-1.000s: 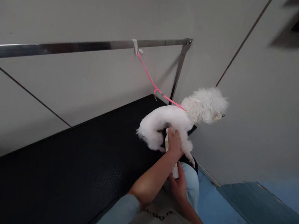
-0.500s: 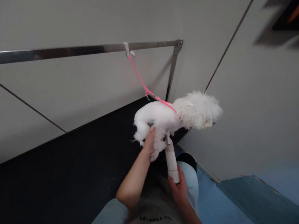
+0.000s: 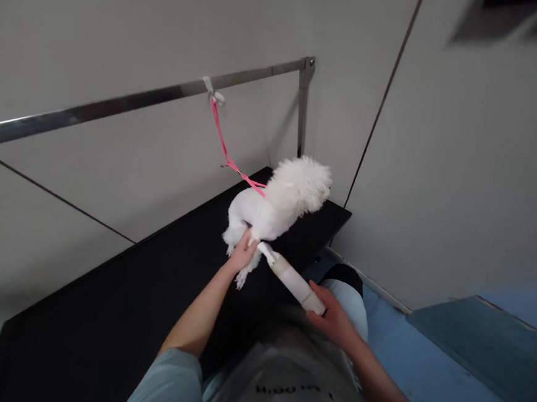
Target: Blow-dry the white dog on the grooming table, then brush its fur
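A white dog [image 3: 274, 211] stands on a black table [image 3: 148, 315], its fluffy head turned to the right and its body coat short. My left hand [image 3: 244, 252] is closed around one of the dog's legs, below the belly. In my right hand [image 3: 334, 314] is a white and beige hair clipper [image 3: 295, 283], gripped by its rear end. The clipper's tip touches or nearly touches the fur just right of my left fingers. A pink leash [image 3: 220, 135] runs from the dog's neck up to the rail.
A metal rail [image 3: 141, 99] spans the table's back side, with a white tie [image 3: 217, 98] knotted on it. Grey walls [image 3: 457, 160] stand behind and to the right. Blue floor [image 3: 391, 353] and a dark green panel [image 3: 485, 336] lie at the lower right.
The dog has shifted back to the left, and its head has drawn in from the table's right end. The leash hangs slacker. My right hand has tilted the clipper leftward.
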A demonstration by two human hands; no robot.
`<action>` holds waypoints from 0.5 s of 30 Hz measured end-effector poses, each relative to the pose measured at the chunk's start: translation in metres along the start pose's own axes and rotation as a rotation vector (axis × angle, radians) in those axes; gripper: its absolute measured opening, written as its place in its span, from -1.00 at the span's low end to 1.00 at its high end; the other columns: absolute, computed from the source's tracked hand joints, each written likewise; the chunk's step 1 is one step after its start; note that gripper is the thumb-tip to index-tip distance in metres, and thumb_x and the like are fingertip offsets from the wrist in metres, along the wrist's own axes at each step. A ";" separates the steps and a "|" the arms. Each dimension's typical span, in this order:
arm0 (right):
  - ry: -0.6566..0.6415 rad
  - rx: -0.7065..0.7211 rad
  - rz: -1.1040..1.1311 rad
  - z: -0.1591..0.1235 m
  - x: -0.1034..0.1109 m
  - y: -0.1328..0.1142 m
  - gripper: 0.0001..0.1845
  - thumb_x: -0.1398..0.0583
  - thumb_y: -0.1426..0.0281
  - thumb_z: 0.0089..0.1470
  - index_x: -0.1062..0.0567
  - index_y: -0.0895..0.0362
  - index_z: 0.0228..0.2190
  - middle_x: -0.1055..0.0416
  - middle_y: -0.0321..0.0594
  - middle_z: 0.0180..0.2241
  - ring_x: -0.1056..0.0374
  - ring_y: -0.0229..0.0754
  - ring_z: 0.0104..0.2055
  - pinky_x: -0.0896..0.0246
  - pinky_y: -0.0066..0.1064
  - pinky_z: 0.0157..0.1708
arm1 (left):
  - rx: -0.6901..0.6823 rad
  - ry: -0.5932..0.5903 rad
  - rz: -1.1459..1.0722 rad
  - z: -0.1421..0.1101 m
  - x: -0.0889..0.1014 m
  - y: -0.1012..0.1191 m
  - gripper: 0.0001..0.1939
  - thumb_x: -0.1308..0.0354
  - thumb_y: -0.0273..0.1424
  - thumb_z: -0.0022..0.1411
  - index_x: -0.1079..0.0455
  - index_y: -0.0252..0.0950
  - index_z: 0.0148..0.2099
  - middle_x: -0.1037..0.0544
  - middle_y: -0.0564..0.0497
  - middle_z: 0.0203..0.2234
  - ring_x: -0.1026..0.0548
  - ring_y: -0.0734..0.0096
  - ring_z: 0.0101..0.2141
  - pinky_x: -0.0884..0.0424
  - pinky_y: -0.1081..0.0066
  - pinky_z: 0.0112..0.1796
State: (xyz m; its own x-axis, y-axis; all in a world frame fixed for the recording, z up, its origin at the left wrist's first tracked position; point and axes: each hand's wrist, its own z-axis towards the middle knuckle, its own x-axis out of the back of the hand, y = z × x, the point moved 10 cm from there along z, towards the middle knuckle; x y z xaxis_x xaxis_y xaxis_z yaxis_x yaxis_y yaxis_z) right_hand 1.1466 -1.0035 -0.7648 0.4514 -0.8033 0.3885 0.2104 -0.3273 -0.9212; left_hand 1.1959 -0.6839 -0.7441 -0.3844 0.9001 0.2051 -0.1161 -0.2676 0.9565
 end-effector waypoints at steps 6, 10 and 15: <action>-0.094 -0.032 -0.125 -0.008 0.002 -0.012 -0.26 -0.23 0.36 -0.04 -0.37 0.08 0.22 -0.43 -0.03 0.14 -0.38 0.13 0.16 -0.26 0.01 0.18 | -0.107 -0.115 0.462 -0.037 -0.018 -0.051 -0.43 -0.14 -0.28 0.23 -0.33 -0.36 0.26 -0.44 -0.30 0.16 -0.40 -0.03 0.18 -0.30 0.00 0.19; -0.099 -0.063 -0.204 -0.014 0.006 -0.023 -0.28 -0.21 0.38 -0.01 -0.37 0.10 0.23 -0.42 0.00 0.15 -0.40 0.12 0.13 -0.31 -0.05 0.14 | -0.084 -0.121 0.525 -0.027 -0.028 -0.050 -0.46 -0.12 -0.37 0.25 -0.35 -0.30 0.27 -0.46 -0.24 0.15 -0.40 0.00 0.17 -0.35 0.04 0.16; -0.098 -0.108 -0.268 -0.018 0.007 -0.035 -0.27 -0.17 0.35 0.03 -0.32 0.16 0.26 -0.41 0.04 0.15 -0.42 0.12 0.11 -0.32 -0.04 0.13 | 0.099 -0.079 0.256 -0.006 -0.039 -0.046 -0.52 -0.28 -0.46 0.11 -0.49 -0.22 0.12 -0.47 -0.13 0.13 -0.36 0.02 0.21 -0.26 0.09 0.23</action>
State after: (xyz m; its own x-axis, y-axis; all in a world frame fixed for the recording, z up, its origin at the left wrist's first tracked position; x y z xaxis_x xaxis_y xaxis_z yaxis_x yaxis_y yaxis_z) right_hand 1.1272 -1.0067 -0.7301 0.4748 -0.6312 0.6133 0.2423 -0.5762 -0.7806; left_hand 1.2104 -0.7089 -0.7970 -0.3168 0.8323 0.4548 0.0671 -0.4586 0.8861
